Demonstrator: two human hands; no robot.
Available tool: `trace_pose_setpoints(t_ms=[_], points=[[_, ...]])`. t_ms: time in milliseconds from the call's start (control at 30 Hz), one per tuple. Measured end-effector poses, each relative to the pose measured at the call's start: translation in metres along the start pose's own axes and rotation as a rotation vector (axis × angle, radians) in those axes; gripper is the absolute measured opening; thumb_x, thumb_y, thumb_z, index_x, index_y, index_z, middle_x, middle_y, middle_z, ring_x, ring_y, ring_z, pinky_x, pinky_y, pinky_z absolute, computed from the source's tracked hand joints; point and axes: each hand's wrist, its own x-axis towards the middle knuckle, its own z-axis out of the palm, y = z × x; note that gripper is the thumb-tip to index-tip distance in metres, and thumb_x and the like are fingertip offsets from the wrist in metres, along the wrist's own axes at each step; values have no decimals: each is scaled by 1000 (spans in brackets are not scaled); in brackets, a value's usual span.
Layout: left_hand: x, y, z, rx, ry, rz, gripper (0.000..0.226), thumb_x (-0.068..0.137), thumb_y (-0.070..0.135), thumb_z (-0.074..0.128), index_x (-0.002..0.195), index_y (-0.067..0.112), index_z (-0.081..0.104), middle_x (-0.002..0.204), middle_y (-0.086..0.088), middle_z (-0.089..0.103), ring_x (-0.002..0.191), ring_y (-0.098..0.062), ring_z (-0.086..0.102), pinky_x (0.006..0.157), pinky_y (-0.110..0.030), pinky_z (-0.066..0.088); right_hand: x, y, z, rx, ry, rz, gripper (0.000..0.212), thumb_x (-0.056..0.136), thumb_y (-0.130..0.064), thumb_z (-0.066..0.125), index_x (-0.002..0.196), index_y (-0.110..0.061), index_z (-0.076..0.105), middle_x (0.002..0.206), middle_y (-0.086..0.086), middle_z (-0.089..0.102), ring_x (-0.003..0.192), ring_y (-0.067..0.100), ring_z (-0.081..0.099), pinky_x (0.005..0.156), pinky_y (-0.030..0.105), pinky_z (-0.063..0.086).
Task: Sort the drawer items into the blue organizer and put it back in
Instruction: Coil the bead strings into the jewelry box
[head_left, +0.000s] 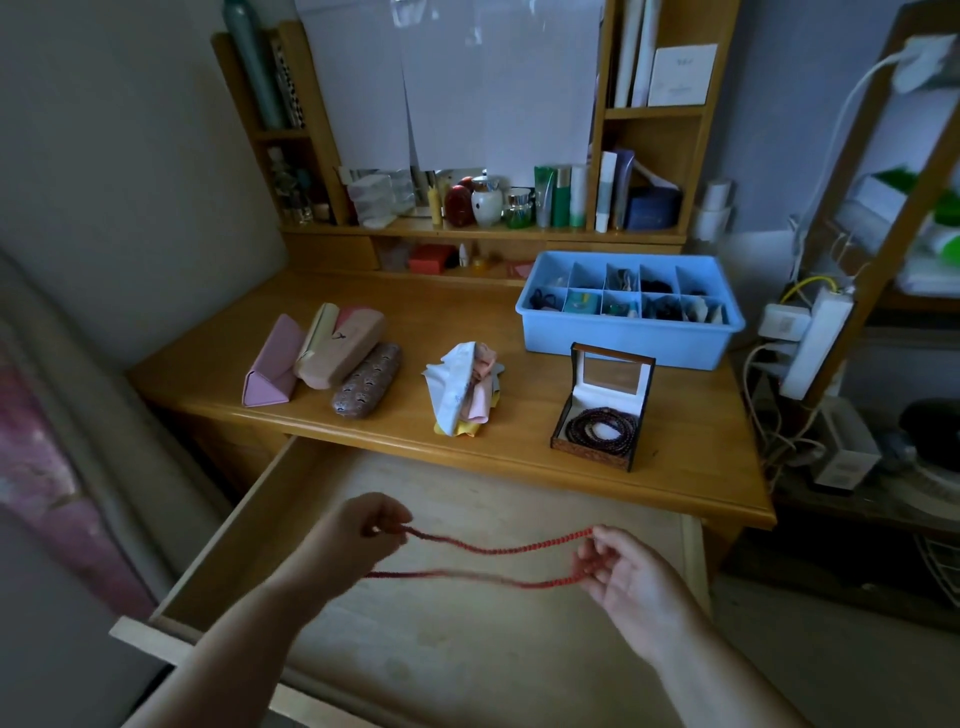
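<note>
A loop of small red beads (498, 551) is stretched between my two hands above the open wooden drawer (467, 499). My left hand (358, 535) pinches its left end, and my right hand (621, 571) holds the right end in its fingers. The blue organizer (623, 340) stands on the desk at the back right, with small items in several of its compartments. In front of it an open jewellery box (602, 415) holds a dark bead bracelet.
On the desk (405, 312) lie three glasses cases (322, 364) at the left and a bundle of cloths (465, 387) in the middle. Bottles and boxes fill the shelves behind. A power strip with cables (810, 343) hangs at the desk's right edge.
</note>
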Motion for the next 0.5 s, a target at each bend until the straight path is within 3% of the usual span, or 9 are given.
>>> trace_pose_setpoints(t_ms=[100, 200, 267, 367, 500], points=[[-9, 49, 22, 102, -145, 251, 18, 82, 7, 69, 83, 25, 67, 83, 9, 68, 76, 3, 63, 70, -17, 52, 3, -2, 18, -175, -65, -76, 19, 76, -21, 58, 76, -2, 57, 66, 11, 60, 64, 24, 61, 69, 35, 50], [-13, 84, 49, 35, -303, 407, 12, 81, 8, 70, 85, 19, 71, 85, 4, 72, 78, -2, 66, 75, -17, 53, 2, 1, 31, -346, -146, -107, 26, 81, -31, 55, 80, -9, 70, 75, 10, 70, 69, 20, 67, 69, 30, 51], [-7, 98, 61, -98, -224, 360, 16, 81, 3, 68, 83, 19, 70, 80, 1, 71, 68, -2, 65, 66, -18, 52, -3, 2, 34, -391, -244, -112, 32, 84, -39, 52, 76, -15, 73, 67, 8, 65, 63, 20, 63, 66, 31, 50], [13, 99, 59, -169, 46, 223, 18, 84, 2, 65, 82, 20, 67, 77, 4, 69, 54, 7, 54, 53, -9, 39, -10, -4, 27, -330, -315, -2, 30, 88, -33, 55, 80, -7, 68, 52, 5, 45, 47, 17, 44, 55, 29, 46], [36, 69, 33, -420, 196, -118, 5, 87, 11, 65, 87, 8, 68, 65, -2, 61, 46, -10, 41, 42, -18, 37, -17, -16, 14, -203, -315, 134, 15, 79, -18, 60, 74, -4, 65, 47, 1, 36, 41, 12, 30, 46, 24, 37]])
